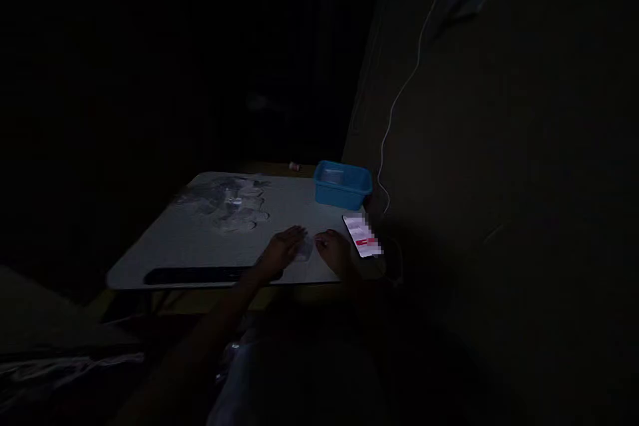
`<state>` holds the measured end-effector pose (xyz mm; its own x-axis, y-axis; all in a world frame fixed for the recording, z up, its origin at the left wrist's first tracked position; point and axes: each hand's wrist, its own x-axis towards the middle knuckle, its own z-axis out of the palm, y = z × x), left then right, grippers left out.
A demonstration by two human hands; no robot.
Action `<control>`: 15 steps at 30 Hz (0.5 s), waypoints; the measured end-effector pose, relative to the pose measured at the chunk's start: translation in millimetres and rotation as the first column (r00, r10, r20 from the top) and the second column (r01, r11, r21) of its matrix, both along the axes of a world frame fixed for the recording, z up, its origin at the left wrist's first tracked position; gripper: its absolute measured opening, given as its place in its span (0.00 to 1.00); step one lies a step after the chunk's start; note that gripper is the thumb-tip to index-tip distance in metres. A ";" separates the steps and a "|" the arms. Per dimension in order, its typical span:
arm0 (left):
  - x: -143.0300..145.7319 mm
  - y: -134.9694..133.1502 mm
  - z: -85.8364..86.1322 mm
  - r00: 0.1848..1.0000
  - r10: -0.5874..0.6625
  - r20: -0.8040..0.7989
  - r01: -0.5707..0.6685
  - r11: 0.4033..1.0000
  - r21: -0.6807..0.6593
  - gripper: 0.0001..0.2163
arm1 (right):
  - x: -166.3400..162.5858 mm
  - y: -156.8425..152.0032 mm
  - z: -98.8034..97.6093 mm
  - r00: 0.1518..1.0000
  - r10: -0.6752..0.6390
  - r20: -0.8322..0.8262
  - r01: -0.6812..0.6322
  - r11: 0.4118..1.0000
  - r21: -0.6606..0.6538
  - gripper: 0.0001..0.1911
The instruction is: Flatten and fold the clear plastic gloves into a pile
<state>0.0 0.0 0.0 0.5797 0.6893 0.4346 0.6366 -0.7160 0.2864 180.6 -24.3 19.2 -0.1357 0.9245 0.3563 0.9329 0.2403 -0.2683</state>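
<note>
Our left hand [283,249] and right hand [333,251] seemingly steady clear plastic [304,251] by the tabletop's [170,243] near edge, grips indiscernible, next needing delicacy.

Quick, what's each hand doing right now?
Left hand: at the plastic; too dark to tell if gripping.
Right hand: beside the plastic; grip unclear too.

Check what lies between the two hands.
In the head view, a small, pale, see-through piece, probably plastic, lies between the left hand and the right hand, at the white tabletop. Too dark to tell more.
</note>
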 end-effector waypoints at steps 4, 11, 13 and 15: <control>1.8 -8.1 -1.6 0.991 0.107 -0.085 -0.109 0.994 -0.017 0.19 | -0.6 5.6 3.0 1.000 -0.002 0.030 0.003 1.000 -0.008 0.12; 9.0 -18.8 11.0 0.940 0.261 -0.220 -0.268 0.963 -0.002 0.20 | -2.6 12.8 6.4 0.999 -0.006 0.047 0.007 1.000 -0.026 0.17; 10.8 -19.3 11.2 0.928 0.287 -0.238 -0.290 0.957 0.021 0.20 | -5.3 8.3 7.1 0.999 0.004 0.047 -0.005 1.000 0.019 0.18; 11.9 -18.6 9.3 0.920 0.307 -0.245 -0.307 0.951 0.039 0.20 | -10.8 1.6 6.9 0.995 0.068 0.066 -0.072 0.996 0.051 0.20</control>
<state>11.9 -18.6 9.3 0.4276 0.8506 0.3060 0.8756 -0.4739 0.0936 169.8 -22.7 26.2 -0.2234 0.8918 0.3934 0.9281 0.3180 -0.1938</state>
